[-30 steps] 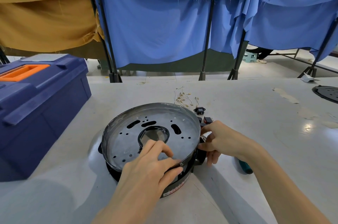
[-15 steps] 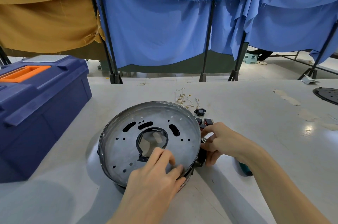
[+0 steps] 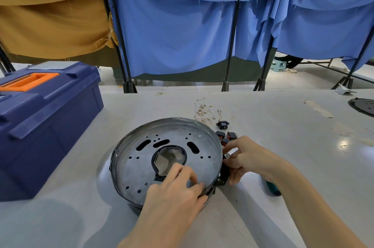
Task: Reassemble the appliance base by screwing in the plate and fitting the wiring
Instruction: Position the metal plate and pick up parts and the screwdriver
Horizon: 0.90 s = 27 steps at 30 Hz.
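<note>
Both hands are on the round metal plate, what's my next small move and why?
Probably seat the plate squarely with the left hand while the right hand steadies its edge: its holes look empty, and the switches lie loose beside it.

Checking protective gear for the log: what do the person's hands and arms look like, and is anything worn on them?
The left hand and right hand are bare: no gloves, rings or watch visible. Both forearms are uncovered to the frame edge, no sleeve showing.
</note>
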Available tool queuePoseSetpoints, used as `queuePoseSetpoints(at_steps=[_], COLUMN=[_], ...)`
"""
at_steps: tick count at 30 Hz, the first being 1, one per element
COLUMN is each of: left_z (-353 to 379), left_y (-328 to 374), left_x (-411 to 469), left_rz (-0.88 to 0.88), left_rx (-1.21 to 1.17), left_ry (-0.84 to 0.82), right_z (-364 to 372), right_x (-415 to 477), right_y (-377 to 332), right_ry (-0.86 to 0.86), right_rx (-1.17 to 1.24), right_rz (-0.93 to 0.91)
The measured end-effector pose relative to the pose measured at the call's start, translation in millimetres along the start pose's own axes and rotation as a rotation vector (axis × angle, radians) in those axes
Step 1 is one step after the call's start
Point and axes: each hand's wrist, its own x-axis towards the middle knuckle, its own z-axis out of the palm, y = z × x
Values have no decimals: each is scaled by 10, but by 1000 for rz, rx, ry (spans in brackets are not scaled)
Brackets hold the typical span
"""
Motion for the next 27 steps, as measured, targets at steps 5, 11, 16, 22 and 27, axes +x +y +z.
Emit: queuePoseSetpoints(at_steps=[5, 11, 16, 22, 27], left_z=[-23, -36, 39, -63, -18], left_y=[38, -41, -160, -98, 64], left_x=[23, 37, 31, 95, 139], left_rz=[19, 41, -16, -69, -44], left_rx=[32, -56, -112, -96, 3], left_ry=[-64, -147, -404, -483, -241], right_z=[10, 11, 22, 1, 25], right_x=[-9, -14, -20, -25, -28], right_y=[-7, 2, -8, -1, -16], right_ry=[-11, -5, 6, -15, -11], right_rx=[7, 10, 29, 48, 66], right_rz=[-12, -29, -39, -18, -17])
